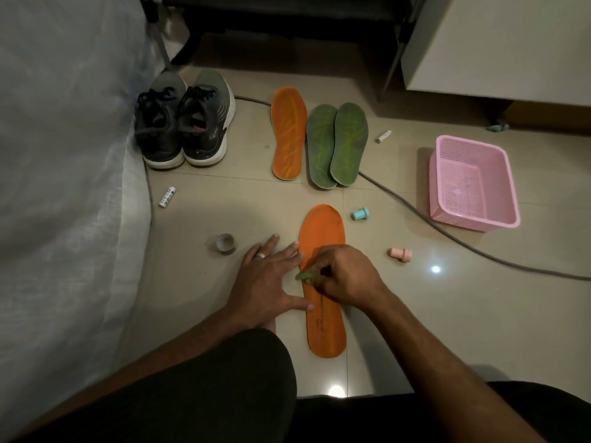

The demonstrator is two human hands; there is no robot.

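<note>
Green tip (303,276), perhaps a marker, within right hand (342,273)

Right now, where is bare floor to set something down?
Bare tile: between the left white tube and the near orange insole; right of that insole, nearer than the pink stopper and cable. Crowded around the green insoles and pink basket.

1. Near insole (324,314) on floor (415,330), closest to person; small stick (303,276) over its left edge; tape roll (225,243) left.
2. Behind: single insole (289,132), insole pair (337,145) just right of it, overlapping each other.
3. Shoes (185,123) far left, against bed (64,155).
4. Basket (473,183) far right; cable (447,235) before it.
</note>
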